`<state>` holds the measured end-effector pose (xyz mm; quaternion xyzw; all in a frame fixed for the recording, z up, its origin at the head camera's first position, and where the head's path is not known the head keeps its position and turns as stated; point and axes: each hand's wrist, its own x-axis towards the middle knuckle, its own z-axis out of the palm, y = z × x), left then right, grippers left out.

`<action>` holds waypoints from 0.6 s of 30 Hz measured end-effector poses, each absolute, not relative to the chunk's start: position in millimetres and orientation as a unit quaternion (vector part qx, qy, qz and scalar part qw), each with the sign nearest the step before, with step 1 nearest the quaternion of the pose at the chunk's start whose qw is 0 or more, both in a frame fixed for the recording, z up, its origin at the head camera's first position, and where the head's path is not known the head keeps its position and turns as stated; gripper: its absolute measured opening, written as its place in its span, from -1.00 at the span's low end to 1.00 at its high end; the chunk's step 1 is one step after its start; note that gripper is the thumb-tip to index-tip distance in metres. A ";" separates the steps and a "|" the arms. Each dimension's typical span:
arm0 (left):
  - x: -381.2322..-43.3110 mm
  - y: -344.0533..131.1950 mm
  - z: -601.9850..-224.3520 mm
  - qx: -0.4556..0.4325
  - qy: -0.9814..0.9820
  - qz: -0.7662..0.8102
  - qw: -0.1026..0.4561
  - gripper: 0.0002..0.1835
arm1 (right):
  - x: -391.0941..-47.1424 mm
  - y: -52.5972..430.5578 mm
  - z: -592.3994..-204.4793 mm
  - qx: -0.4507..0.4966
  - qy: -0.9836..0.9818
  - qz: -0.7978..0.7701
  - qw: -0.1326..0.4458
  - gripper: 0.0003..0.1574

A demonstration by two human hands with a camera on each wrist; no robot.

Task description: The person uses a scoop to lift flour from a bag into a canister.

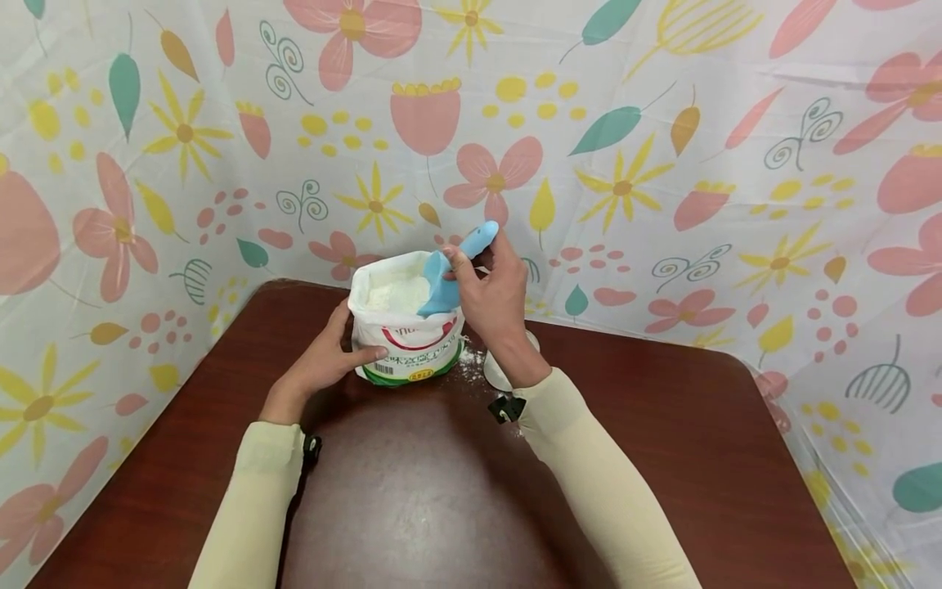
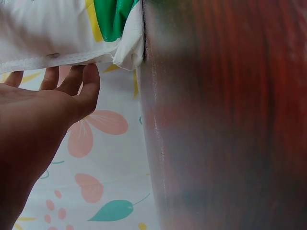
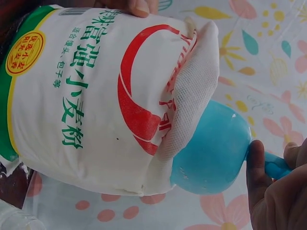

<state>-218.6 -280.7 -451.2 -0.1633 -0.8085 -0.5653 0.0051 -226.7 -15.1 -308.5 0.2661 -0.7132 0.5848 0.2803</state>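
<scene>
A white and green bag of wheat flour [image 1: 405,337] stands upright with its rolled-down top open, pale flour [image 1: 393,296] showing inside. My left hand [image 1: 324,360] holds the bag's left side, thumb across the front and the other fingers at the side edge. Between thumb and fingers, my right hand [image 1: 495,293] grips the handle of a light blue scoop [image 1: 441,286] at the bag's right rim. In the right wrist view the scoop's rounded bowl [image 3: 211,151] tilts into the opening, its front edge hidden behind the folded rim.
White flour is spilled [image 1: 471,361] on the dark wooden table [image 1: 412,491] right of the bag. A round pale dish [image 1: 496,375] sits there, partly covered by my right wrist. A flower-patterned cloth [image 1: 515,106] hangs close behind the table and along its sides.
</scene>
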 end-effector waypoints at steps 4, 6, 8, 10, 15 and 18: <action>-220.0 -280.5 -452.4 -0.179 -0.803 -0.568 0.017 0.21 | -214.9 -14.9 -299.3 0.265 -0.710 0.593 0.273 -0.79; -219.6 -280.2 -452.2 -0.180 -0.803 -0.568 0.018 0.21 | -212.4 -14.5 -297.9 0.263 -0.709 0.598 0.267 -0.80; -219.3 -280.1 -452.1 -0.177 -0.804 -0.567 0.016 0.20 | -213.2 -14.3 -299.2 0.263 -0.706 0.602 0.264 -0.81; -218.3 -280.0 -451.1 -0.167 -0.807 -0.567 0.009 0.19 | -213.7 -14.0 -299.9 0.267 -0.700 0.607 0.264 -0.80; -217.1 -280.4 -451.0 -0.149 -0.810 -0.567 -0.001 0.17 | -225.4 -12.5 -309.8 0.273 -0.686 0.621 0.262 -0.77; -218.6 -279.8 -452.5 -0.163 -0.807 -0.567 0.008 0.18 | -235.3 -10.9 -319.8 0.265 -0.684 0.628 0.260 -0.77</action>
